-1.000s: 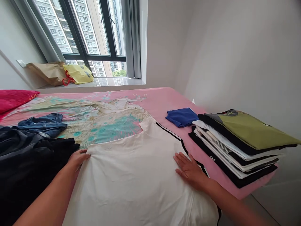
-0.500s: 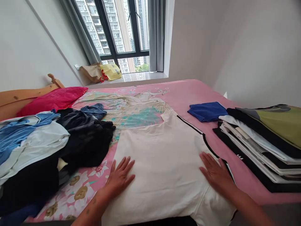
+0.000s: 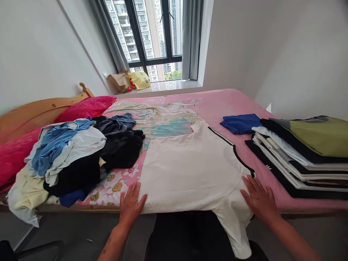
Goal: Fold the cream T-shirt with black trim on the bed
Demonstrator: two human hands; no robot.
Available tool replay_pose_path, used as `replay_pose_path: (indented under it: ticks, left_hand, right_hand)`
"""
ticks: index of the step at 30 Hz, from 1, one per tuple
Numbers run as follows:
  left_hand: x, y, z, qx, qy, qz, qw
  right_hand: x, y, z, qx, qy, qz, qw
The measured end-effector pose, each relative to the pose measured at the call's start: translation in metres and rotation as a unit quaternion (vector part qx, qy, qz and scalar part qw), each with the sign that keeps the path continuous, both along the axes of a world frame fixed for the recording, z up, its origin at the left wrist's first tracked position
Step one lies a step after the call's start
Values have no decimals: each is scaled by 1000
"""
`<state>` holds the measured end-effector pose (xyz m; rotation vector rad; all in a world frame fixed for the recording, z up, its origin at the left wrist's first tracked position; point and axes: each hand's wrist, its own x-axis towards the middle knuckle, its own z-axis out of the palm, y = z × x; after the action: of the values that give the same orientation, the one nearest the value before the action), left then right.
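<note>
A cream-white shirt with black trim along its right edge lies spread across the bed, and one sleeve hangs over the front edge. My left hand rests open at the shirt's lower left edge, fingers stretched out. On the right, my right hand lies open with spread fingers by the black-trimmed edge where the sleeve meets the body. Neither hand grips the cloth.
A heap of loose clothes lies to the left. Folded clothes are stacked at the right, beside a folded blue garment. Red pillows are by the wooden headboard. Bags sit on the windowsill.
Both hands have slid nearer the bed's front edge along the shirt, staying flat. More of the floor and of the hanging sleeve shows as the view has shifted.
</note>
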<state>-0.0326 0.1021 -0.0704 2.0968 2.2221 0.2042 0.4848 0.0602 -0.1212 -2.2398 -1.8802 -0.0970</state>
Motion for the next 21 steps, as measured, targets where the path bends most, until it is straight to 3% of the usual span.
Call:
replay_pose_path:
  ticks: [4, 7, 10, 13, 16, 21]
  left_hand:
    - [-17, -28, -19, 80, -58, 42, 994]
    - [-8, -44, -33, 130, -181, 140, 965]
    - [10, -51, -40, 61, -388, 246, 886]
    - [20, -46, -40, -29, -546, 231, 805]
    - [18, -38, -35, -74, -624, 207, 750]
    - [4, -44, -33, -94, -693, 240, 673]
  right_hand:
    - [11, -47, -12, 119, 109, -81, 984]
    - [-7, -81, -28, 151, 290, -133, 936]
    - [-32, -98, -43, 93, 506, -173, 840]
    - [-45, -97, -42, 49, 633, -138, 760]
    - [-43, -90, -24, -20, 704, -93, 704]
    - [-28, -100, -2, -167, 753, -47, 634]
